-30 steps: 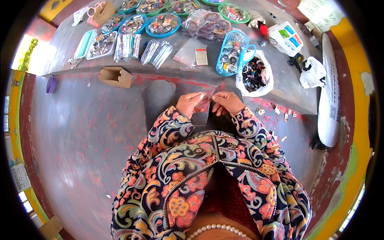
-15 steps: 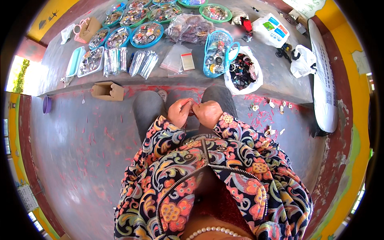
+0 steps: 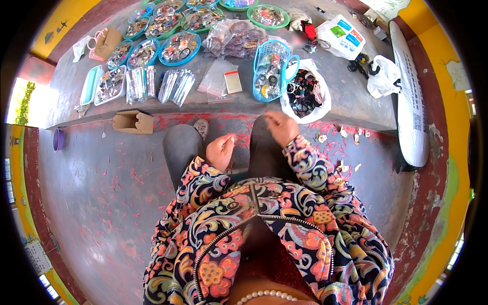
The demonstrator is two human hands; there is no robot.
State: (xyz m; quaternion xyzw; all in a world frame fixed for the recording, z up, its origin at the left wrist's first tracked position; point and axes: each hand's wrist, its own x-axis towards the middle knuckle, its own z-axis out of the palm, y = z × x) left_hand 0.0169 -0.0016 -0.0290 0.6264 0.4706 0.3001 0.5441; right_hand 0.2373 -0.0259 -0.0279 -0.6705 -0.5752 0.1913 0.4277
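My left hand point(image 3: 220, 152) is closed in a loose fist above my left knee, thumb on top. What it holds, if anything, is too small to make out. Over my right knee, my right hand point(image 3: 282, 129) is raised with its fingers partly stretched out and a little blurred. I see nothing in it. Just beyond that hand, on the grey ledge, stands a blue plastic basket point(image 3: 269, 93) with small items and black rings inside. Beside the basket sits a white plastic bag point(image 3: 326, 108), open at the top, full of dark and coloured hair ties point(image 3: 306, 94).
Round trays of small packets point(image 3: 180, 47), a white tray point(image 3: 110, 85), bundles of clear packets point(image 3: 175, 87), plastic bags point(image 3: 216, 79) and a red-topped card point(image 3: 233, 82) lie on the ledge. A cardboard box point(image 3: 133, 122) and purple bucket point(image 3: 59, 140) stand on the floor among red scraps.
My hands were together between my knees and are now apart. The right hand has moved forward and right toward the basket and bag; the left has dropped slightly lower.
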